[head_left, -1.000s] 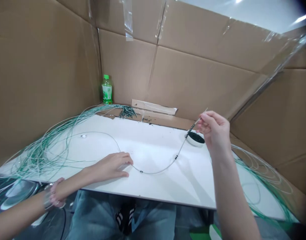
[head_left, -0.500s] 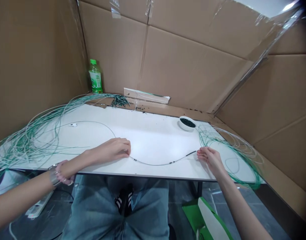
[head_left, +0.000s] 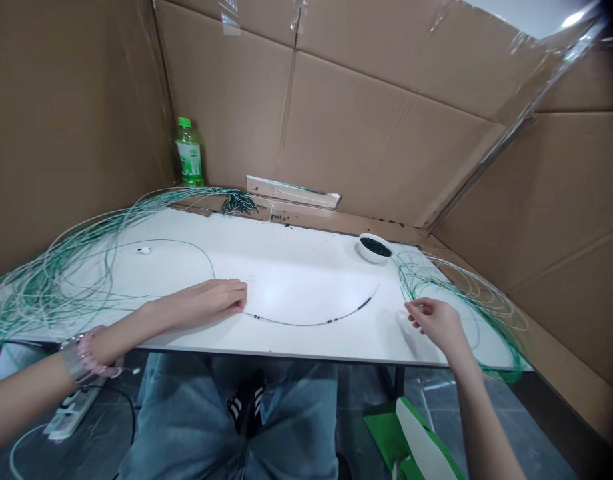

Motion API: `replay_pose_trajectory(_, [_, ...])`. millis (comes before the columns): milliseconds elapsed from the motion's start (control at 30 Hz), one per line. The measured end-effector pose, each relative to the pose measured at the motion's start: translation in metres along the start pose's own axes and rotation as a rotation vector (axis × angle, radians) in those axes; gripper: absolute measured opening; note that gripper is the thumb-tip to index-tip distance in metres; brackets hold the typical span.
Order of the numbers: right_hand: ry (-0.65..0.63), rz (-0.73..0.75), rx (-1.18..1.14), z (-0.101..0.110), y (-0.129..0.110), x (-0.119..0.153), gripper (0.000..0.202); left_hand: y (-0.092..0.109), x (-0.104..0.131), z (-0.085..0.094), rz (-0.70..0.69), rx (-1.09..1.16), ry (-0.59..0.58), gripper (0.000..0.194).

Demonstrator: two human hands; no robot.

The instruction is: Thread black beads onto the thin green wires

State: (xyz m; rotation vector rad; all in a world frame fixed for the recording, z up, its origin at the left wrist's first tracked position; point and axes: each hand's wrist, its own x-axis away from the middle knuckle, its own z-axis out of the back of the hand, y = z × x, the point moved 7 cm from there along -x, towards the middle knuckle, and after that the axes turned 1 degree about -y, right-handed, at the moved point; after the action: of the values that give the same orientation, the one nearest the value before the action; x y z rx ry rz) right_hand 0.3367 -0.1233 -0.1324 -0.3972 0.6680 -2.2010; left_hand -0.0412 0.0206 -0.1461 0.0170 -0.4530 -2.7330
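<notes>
My left hand [head_left: 230, 295] is closed in a pinch on a thin wire [head_left: 291, 324] strung with small dark beads. The wire curves rightward over the white table, with one pair of beads near my fingers and another pair [head_left: 333, 321] farther along. A short row of dark beads [head_left: 365, 304] sits near its free tip. Right of that tip, apart from the wire, my right hand [head_left: 431, 321] hovers with loosely bent, parted fingers and nothing visible in them. Behind my left hand the wire loops back across the table.
A white bowl [head_left: 375, 249] of dark beads stands at the back right. Wire bundles lie at left [head_left: 61, 280] and right [head_left: 491, 333]. A green-capped bottle [head_left: 189, 153] and a dark beaded heap [head_left: 239, 202] are at the back; a small white object [head_left: 144, 251] lies at left. Cardboard walls surround the table.
My right hand has let go of the wire's end and moved slightly right. My left hand has shifted left, drawing the wire along; the beaded tip now stands free.
</notes>
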Motion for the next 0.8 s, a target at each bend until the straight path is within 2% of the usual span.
replay_pose_trajectory(67, [0.08, 0.184, 0.039, -0.012, -0.044, 0.027, 0.012, -0.001, 0.001, -0.001, -0.002, -0.005, 0.001, 0.028])
replay_pose_trajectory(100, [0.073, 0.305, 0.047, -0.028, -0.071, 0.044, 0.01, -0.002, 0.001, -0.001, -0.002, -0.004, 0.004, 0.028])
replay_pose_trajectory(167, [-0.024, 0.563, 0.064, -0.074, -0.128, 0.08, 0.008, -0.003, 0.002, -0.002, -0.002, 0.004, 0.011, 0.027])
replay_pose_trajectory(233, [-0.128, 0.767, 0.105, -0.123, -0.175, 0.109, 0.01, -0.004, 0.001, -0.002, 0.003, 0.013, 0.018, 0.025])
replay_pose_trajectory(333, [-0.175, 0.872, 0.2, -0.171, -0.212, 0.12, 0.011, -0.004, -0.001, -0.002, -0.002, 0.018, 0.025, 0.022])
replay_pose_trajectory(400, [-0.187, 0.894, 0.256, -0.185, -0.219, 0.115, 0.011, -0.005, -0.001, -0.002, -0.009, 0.019, 0.027, 0.022])
replay_pose_trajectory(500, [-0.198, 0.923, 0.304, -0.184, -0.211, 0.106, 0.014, -0.006, 0.001, -0.001, -0.01, 0.023, 0.011, 0.025])
replay_pose_trajectory(633, [-0.204, 0.962, 0.301, -0.166, -0.187, 0.093, 0.014, -0.009, 0.004, 0.003, -0.003, 0.04, -0.003, 0.027])
replay_pose_trajectory(800, [-0.179, 0.958, 0.284, -0.13, -0.153, 0.064, 0.011, -0.016, 0.008, 0.005, 0.01, 0.033, 0.001, 0.028])
